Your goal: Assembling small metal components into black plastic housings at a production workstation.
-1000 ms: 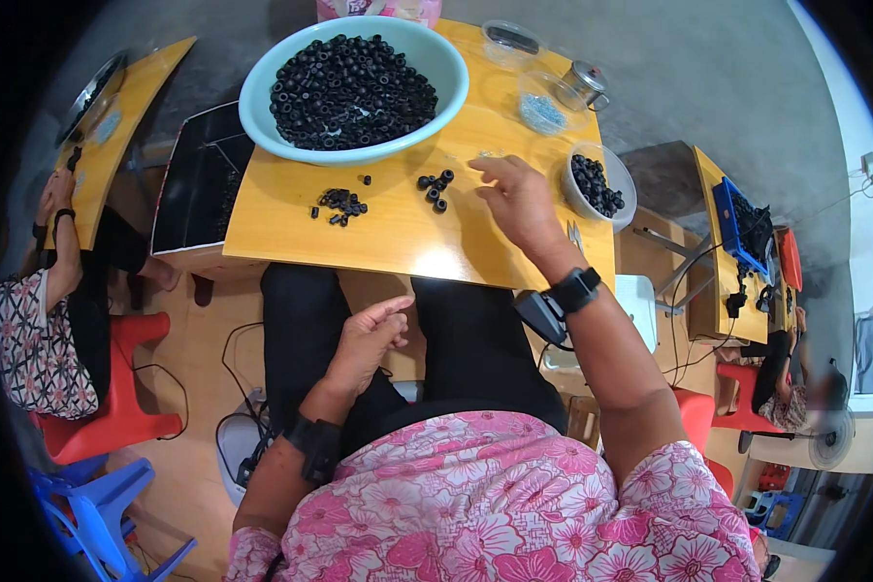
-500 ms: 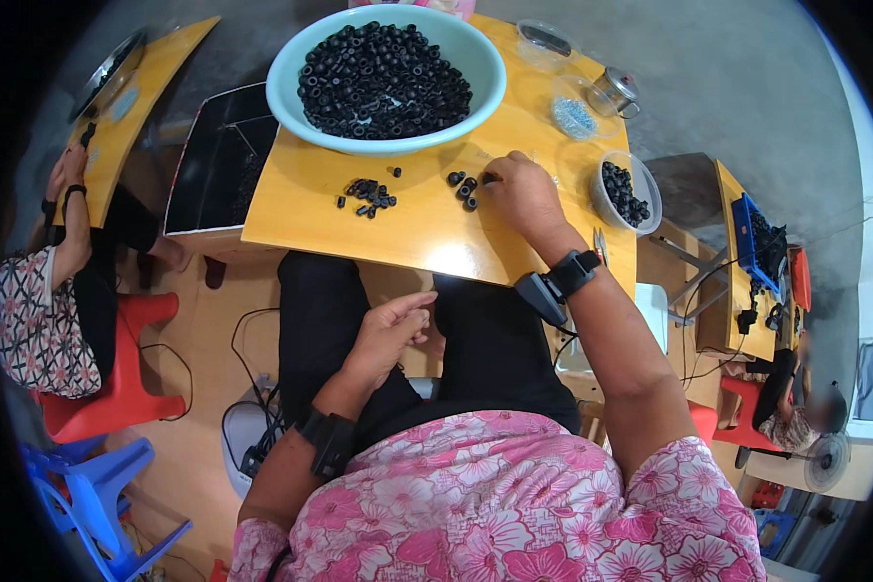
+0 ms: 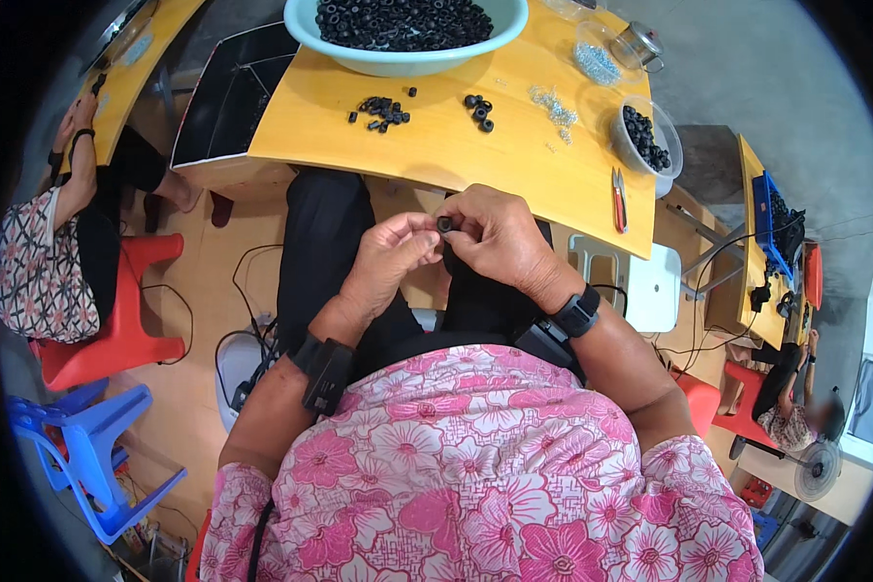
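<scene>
Just off the table's front edge, my two hands meet above my lap. My right hand (image 3: pixel 498 236) pinches a small round black ring-shaped part (image 3: pixel 444 223) between thumb and forefinger. My left hand (image 3: pixel 394 250) is closed beside it, thumb against fingers, its tips up to the part; what they grip, if anything, is hidden. On the table lie a small pile of black parts (image 3: pixel 386 113) and, further right, several more black parts (image 3: pixel 480 111). Small shiny silvery pieces (image 3: pixel 556 105) are scattered to the right of those.
A large pale blue basin (image 3: pixel 398 64) full of black parts stands at the back of the yellow table (image 3: pixel 310 107). Along the right are a clear tub of black parts (image 3: pixel 647 136), a bowl of silvery pieces (image 3: pixel 598 64), a metal cup (image 3: pixel 640 44) and red-handled snips (image 3: pixel 620 202). A co-worker (image 3: pixel 58 272) sits left.
My right hand has come back from the table to my lap with a black part. My left hand has risen to meet it, its pointing finger now drawn in. The view has shifted.
</scene>
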A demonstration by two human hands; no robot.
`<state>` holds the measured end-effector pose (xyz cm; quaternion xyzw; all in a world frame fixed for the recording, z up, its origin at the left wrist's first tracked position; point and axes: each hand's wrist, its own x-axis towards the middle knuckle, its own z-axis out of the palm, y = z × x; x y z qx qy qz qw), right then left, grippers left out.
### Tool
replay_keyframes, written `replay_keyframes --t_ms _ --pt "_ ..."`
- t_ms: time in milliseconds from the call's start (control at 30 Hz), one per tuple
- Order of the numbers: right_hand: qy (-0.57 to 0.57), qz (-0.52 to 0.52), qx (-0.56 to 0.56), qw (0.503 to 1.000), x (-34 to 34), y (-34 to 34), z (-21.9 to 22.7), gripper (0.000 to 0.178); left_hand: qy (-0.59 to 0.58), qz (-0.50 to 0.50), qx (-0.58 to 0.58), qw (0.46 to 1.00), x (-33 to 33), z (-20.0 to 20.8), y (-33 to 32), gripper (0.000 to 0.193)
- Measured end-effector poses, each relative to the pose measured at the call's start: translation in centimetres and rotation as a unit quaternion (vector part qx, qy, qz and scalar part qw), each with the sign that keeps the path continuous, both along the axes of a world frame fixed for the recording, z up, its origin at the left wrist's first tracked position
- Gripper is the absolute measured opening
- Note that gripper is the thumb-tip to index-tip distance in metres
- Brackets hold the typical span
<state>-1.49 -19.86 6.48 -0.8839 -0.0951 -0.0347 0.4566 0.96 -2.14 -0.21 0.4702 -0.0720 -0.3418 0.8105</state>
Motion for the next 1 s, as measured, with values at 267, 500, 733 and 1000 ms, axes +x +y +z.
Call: replay_keyframes --t_ms 267,500,733,1000 --pt "0.018 0.006 0.01 1.0 -0.4 1.2 0.7 0.019 -0.021 0.006 0.035 0.999 -0.3 -0.4 1.1 0.018" --pt "0.068 0.001 0.082 0.994 -0.5 1.1 0.5 0.018 0.04 -0.038 -0.08 0.995 -0.2 -0.3 1.1 0.019" --pt "0.025 0.055 0.066 0.996 -0.1 0.3 0.3 0.02 0.062 -0.057 -0.049 0.995 0.3 0.2 0.7 0.024" --pt "0.022 0.022 0.062 0.998 0.2 -1.4 0.3 0.018 0.096 -0.083 -0.091 0.988 0.5 0.2 1.0 0.015"
